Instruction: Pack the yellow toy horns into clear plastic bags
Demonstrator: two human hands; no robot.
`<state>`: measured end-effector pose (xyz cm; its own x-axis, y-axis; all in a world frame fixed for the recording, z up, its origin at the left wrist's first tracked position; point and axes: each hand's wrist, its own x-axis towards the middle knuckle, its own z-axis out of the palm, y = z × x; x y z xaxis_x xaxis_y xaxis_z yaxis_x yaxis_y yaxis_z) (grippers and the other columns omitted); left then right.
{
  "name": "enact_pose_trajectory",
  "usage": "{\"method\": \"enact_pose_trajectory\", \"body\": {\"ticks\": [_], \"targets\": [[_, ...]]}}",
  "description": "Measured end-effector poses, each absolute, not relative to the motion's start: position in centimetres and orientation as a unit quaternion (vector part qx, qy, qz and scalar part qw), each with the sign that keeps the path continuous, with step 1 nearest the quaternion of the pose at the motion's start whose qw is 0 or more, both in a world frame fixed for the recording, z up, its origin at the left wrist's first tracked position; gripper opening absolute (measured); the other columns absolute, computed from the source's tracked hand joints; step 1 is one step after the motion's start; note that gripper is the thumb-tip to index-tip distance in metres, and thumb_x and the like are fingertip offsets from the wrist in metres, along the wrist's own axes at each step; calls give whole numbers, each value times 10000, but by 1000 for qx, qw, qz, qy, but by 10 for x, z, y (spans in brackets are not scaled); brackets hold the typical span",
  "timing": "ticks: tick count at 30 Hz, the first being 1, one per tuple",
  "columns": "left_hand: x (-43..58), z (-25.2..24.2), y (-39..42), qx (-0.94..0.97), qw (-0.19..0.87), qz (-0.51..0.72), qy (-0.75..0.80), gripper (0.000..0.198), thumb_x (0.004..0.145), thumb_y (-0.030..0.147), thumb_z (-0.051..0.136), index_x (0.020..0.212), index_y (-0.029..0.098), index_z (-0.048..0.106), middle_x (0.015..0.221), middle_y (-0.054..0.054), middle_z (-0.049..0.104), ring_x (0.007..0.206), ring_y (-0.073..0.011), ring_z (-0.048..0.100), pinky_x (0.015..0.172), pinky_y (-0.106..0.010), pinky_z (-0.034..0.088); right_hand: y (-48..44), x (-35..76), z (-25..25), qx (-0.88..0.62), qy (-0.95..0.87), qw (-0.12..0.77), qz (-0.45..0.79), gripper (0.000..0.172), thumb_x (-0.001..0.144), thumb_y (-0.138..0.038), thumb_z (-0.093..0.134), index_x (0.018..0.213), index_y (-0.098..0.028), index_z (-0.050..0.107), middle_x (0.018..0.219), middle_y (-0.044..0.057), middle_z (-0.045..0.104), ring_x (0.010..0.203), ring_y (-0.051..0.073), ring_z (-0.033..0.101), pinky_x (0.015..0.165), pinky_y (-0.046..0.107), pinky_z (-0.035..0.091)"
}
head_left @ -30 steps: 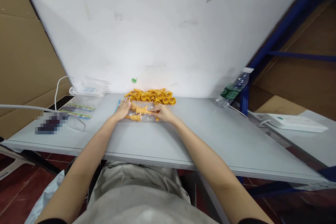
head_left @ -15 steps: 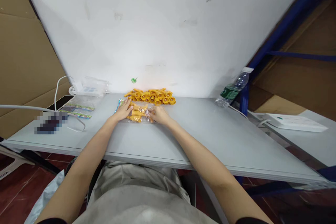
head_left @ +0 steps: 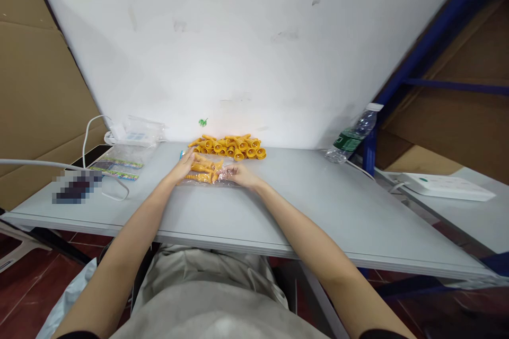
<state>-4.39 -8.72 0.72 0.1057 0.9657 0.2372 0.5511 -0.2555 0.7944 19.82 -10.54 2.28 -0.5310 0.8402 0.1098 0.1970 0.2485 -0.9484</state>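
A clear plastic bag (head_left: 223, 179) with several yellow-orange plastic pieces (head_left: 203, 167) inside lies flat on the grey table between my hands. My left hand (head_left: 181, 169) grips its left end, where a bit of blue printed strip shows past the fingers. At the opposite end, my right hand (head_left: 242, 175) is closed on the crinkled film, fingertips pinched together. Just behind the bag is a stacked pile of yellow horn-shaped pieces (head_left: 233, 146), their round open ends facing me; neither hand touches the pile.
Flat bags with colourful printed strips (head_left: 123, 164) lie at the left, near a white cable (head_left: 119, 184) and a blurred-out dark item (head_left: 77, 187). On the right a plastic bottle (head_left: 353, 135) leans by a blue post. A white power strip (head_left: 445, 185) rests farther right.
The pieces inside the bag sit farther left, closer to my left hand. More bare film shows at the right end, and my right hand has shifted slightly right.
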Motion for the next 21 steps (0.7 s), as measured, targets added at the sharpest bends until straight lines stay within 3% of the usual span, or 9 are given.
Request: {"method": "enact_pose_trajectory", "body": {"ticks": [7,13,16,21], "targets": [[-46,-2,-78,745,187,264,583,621,926,499,192,1458,185,255,1551,-48,132,1425,-196,47,1156,-406,94,-107,199,26,-328,-772,279,467,447,633,-501,682,887,-135,721,892,72,717,819,206,626,793,346,482],[-45,-1,-80,757,144,228,595,632,921,497,163,1470,189,218,1553,-55,103,1424,-216,39,1145,-461,106,-105,202,28,-353,-820,249,376,310,742,-389,565,805,-124,713,676,11,665,629,147,560,641,284,456],[-45,1,-82,750,140,219,608,632,921,489,155,1473,186,215,1554,-49,79,1423,-236,37,1139,-484,112,-97,209,29,-402,-805,312,303,239,763,-295,514,760,-136,692,693,25,668,637,151,561,641,280,451],[-48,2,-81,739,138,223,621,625,920,494,153,1466,203,237,1554,-42,84,1422,-244,47,1135,-496,123,-79,229,41,-501,-721,465,116,258,791,-216,436,907,-154,658,939,100,672,813,198,594,782,342,463]]}}
